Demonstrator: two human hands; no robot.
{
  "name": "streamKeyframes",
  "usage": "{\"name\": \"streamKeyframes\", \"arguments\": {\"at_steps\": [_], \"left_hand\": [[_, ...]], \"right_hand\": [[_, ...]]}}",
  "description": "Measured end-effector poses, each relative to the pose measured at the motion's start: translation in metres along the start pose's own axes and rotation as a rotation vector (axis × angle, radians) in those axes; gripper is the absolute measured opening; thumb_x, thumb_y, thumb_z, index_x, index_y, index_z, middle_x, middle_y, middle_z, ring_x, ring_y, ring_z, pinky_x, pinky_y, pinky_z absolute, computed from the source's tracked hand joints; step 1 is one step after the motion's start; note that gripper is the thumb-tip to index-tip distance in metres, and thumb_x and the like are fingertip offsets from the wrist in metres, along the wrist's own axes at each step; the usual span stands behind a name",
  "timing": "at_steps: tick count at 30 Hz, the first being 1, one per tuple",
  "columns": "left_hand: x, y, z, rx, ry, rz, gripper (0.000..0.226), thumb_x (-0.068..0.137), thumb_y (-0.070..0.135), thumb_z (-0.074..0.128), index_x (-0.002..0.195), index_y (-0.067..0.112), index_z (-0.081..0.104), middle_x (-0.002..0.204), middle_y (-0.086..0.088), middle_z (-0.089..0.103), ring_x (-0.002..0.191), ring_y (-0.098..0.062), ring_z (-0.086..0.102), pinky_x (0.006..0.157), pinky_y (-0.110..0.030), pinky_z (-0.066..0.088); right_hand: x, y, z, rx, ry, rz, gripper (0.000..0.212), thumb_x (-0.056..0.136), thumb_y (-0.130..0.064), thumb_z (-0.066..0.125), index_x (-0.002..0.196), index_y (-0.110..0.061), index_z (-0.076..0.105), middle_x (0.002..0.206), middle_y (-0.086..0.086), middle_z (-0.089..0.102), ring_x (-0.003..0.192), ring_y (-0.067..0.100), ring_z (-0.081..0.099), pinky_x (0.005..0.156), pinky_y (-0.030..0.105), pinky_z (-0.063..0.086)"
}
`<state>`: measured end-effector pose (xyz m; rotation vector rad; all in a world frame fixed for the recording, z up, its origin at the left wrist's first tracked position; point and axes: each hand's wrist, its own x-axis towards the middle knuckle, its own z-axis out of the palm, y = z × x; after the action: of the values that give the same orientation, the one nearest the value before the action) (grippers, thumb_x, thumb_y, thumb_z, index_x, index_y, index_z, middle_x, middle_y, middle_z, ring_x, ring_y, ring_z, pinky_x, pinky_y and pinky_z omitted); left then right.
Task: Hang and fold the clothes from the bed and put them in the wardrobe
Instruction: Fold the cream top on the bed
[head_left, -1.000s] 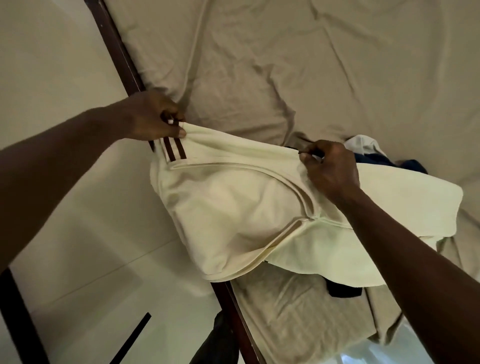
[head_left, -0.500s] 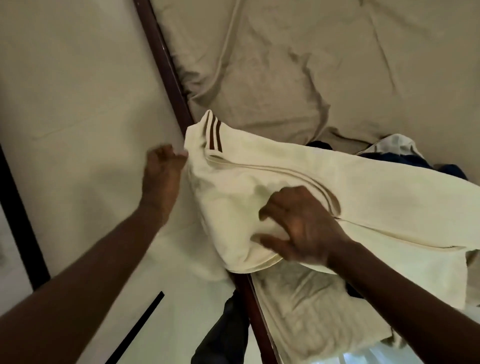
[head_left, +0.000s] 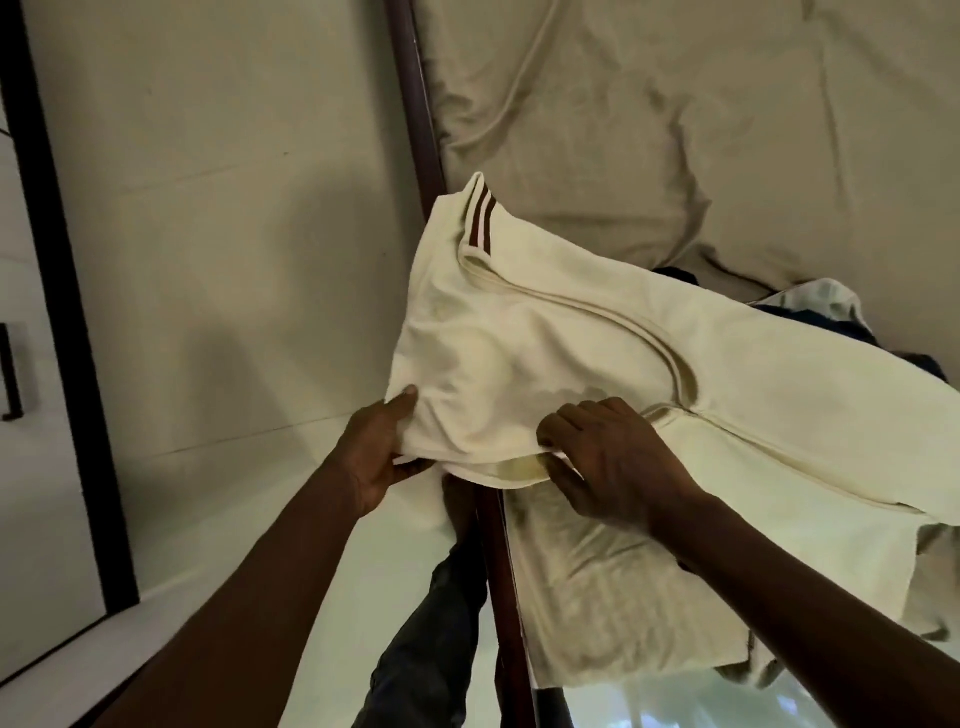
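Note:
A cream garment (head_left: 571, 343) with two brown stripes at its cuff lies over the left edge of the bed (head_left: 675, 130), partly hanging past the dark wooden bed rail (head_left: 415, 104). My left hand (head_left: 379, 457) grips the garment's near-left corner, thumb on top and fingers underneath. My right hand (head_left: 608, 457) pinches the near hem a little to the right. Dark blue and pale clothes (head_left: 821, 306) lie under the garment at the right.
The beige sheet is rumpled across the bed. Pale floor (head_left: 208, 260) lies left of the rail, with a dark vertical frame (head_left: 57, 312) at the far left. My trouser leg (head_left: 431, 639) stands against the rail below.
Both hands have dropped from the garment's far edge to its near hem. The left hand, free half a second ago, now grips the corner. The view has swung left.

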<state>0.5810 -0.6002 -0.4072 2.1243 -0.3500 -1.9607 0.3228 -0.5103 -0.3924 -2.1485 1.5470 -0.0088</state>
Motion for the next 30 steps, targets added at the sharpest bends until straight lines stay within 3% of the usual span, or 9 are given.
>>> {"name": "streamKeyframes", "arguments": {"at_steps": [4,7,10,14,18,21,24,27,30], "left_hand": [[-0.016,0.022,-0.01,0.065,0.228,0.087,0.023,0.098,0.04,0.069,0.093,0.019,0.064,0.094,-0.002,0.064,0.08,-0.021,0.062,0.057,-0.032,0.052],[-0.03,0.039,-0.016,0.012,0.189,0.126,0.014,0.095,0.025,0.075,0.087,0.018,0.065,0.075,-0.002,0.059,0.054,-0.014,0.052,0.043,-0.021,0.046],[-0.039,0.053,-0.016,-0.127,0.096,0.131,0.008,0.097,0.016,0.07,0.09,0.016,0.066,0.069,-0.002,0.063,0.043,-0.009,0.056,0.043,-0.019,0.049],[-0.04,0.072,-0.006,-0.355,0.022,0.143,0.009,0.1,0.014,0.065,0.1,0.008,0.071,0.073,-0.007,0.075,0.059,-0.014,0.072,0.057,-0.026,0.06],[-0.032,0.082,0.009,-0.418,-0.01,0.176,0.028,0.094,0.002,0.047,0.104,0.003,0.073,0.089,-0.012,0.077,0.08,-0.023,0.077,0.076,-0.034,0.064],[-0.02,0.082,0.025,-0.075,0.082,0.313,0.025,0.089,-0.002,0.061,0.101,0.013,0.076,0.096,-0.005,0.076,0.085,-0.017,0.073,0.077,-0.031,0.061],[-0.005,0.079,0.038,0.271,0.254,0.452,0.007,0.092,0.02,0.076,0.095,0.023,0.071,0.091,0.007,0.071,0.084,-0.009,0.064,0.073,-0.027,0.052],[0.011,0.077,0.04,0.326,0.251,0.406,0.01,0.095,0.032,0.072,0.099,0.025,0.067,0.096,0.008,0.068,0.089,-0.012,0.063,0.08,-0.033,0.052],[0.015,0.075,0.04,0.203,0.085,0.209,0.015,0.098,0.034,0.067,0.11,0.025,0.069,0.116,-0.001,0.071,0.103,-0.022,0.069,0.094,-0.046,0.055]], "right_hand": [[-0.007,0.008,-0.005,-0.226,-0.183,0.037,0.061,0.074,-0.06,0.077,0.119,-0.023,0.062,0.099,0.0,0.065,0.094,0.027,0.061,0.093,0.046,0.045],[-0.012,0.012,-0.004,-0.3,-0.132,-0.002,0.063,0.069,-0.041,0.085,0.123,-0.019,0.063,0.095,0.003,0.064,0.089,0.029,0.06,0.09,0.046,0.042],[-0.017,0.014,-0.007,-0.263,-0.07,0.011,0.056,0.074,-0.032,0.078,0.126,-0.018,0.062,0.093,0.003,0.066,0.087,0.03,0.063,0.09,0.047,0.044],[-0.023,0.025,-0.012,-0.056,0.043,0.09,0.03,0.091,-0.04,0.056,0.113,-0.02,0.064,0.088,0.0,0.071,0.083,0.029,0.067,0.085,0.045,0.047],[-0.025,0.038,-0.015,-0.055,0.171,0.118,0.032,0.1,-0.044,0.047,0.108,-0.02,0.067,0.088,0.001,0.071,0.084,0.029,0.065,0.083,0.044,0.044],[-0.024,0.045,-0.012,-0.075,0.254,0.123,0.029,0.1,-0.041,0.049,0.107,-0.019,0.068,0.086,0.001,0.069,0.082,0.03,0.063,0.085,0.045,0.043],[-0.023,0.046,-0.009,-0.155,0.298,0.099,0.026,0.101,-0.038,0.054,0.105,-0.017,0.069,0.089,0.003,0.065,0.087,0.033,0.061,0.094,0.048,0.04],[-0.025,0.039,-0.014,-0.247,0.337,0.087,0.029,0.099,-0.04,0.061,0.116,-0.017,0.069,0.117,0.007,0.064,0.119,0.036,0.057,0.114,0.057,0.03],[-0.027,0.031,-0.018,-0.259,0.332,0.303,0.063,0.095,-0.059,0.06,0.145,-0.022,0.054,0.153,0.013,0.046,0.149,0.04,0.032,0.121,0.063,0.013]]}}
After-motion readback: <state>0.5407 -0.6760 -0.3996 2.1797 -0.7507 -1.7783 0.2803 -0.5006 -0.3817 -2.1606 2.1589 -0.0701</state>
